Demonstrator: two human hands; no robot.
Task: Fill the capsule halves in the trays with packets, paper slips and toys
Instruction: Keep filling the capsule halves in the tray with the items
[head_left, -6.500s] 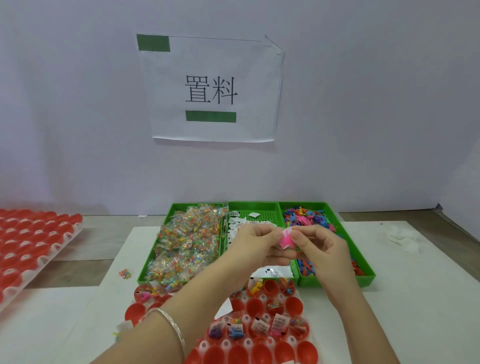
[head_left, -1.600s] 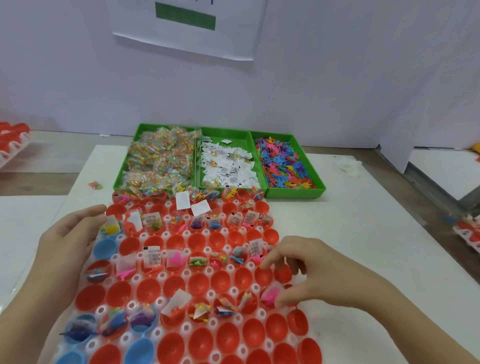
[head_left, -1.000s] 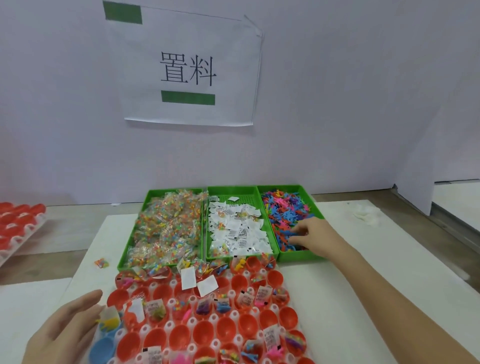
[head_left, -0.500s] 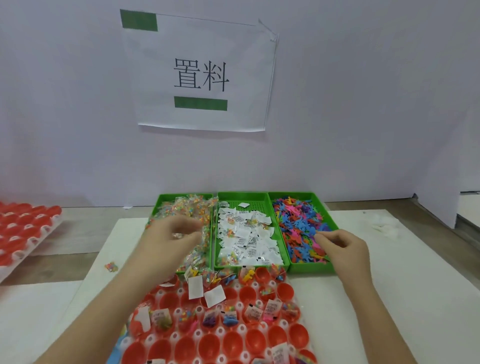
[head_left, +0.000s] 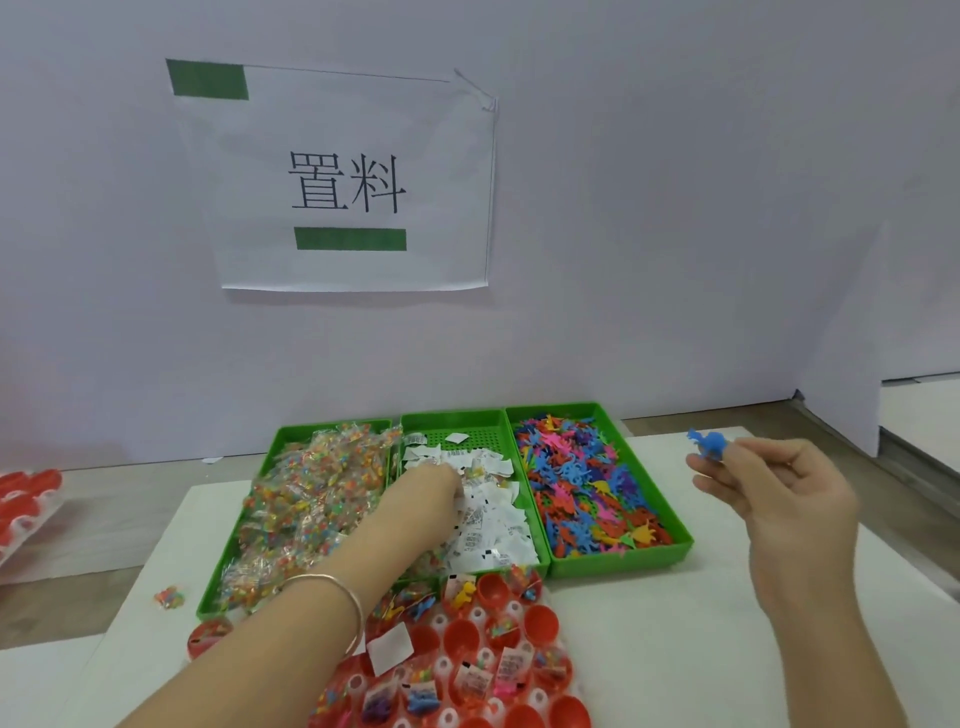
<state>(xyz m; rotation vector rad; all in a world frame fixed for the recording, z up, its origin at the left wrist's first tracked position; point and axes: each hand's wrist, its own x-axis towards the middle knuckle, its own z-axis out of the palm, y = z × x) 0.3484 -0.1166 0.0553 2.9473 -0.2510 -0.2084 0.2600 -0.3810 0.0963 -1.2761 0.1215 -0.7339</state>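
Observation:
Three green bins stand side by side: clear packets of coloured beads (head_left: 306, 499) on the left, white paper slips (head_left: 493, 525) in the middle, small plastic toys (head_left: 587, 488) on the right. My left hand (head_left: 421, 504) reaches into the slip bin, fingers down among the slips; what they grip is hidden. My right hand (head_left: 769, 488) is raised to the right of the toy bin and pinches a blue toy dinosaur (head_left: 707, 442). The tray of red capsule halves (head_left: 462, 639) lies in front of the bins; several halves hold packets, slips and toys.
A loose packet (head_left: 169, 597) lies on the white table left of the bins. Another tray of red capsule halves (head_left: 21, 499) sits at the far left. A paper sign (head_left: 343, 176) hangs on the wall behind. A gap opens at the right past a partition.
My right hand has lifted out of the toy bin to the right with a blue dinosaur. My left hand has moved from the packet bin into the slip bin.

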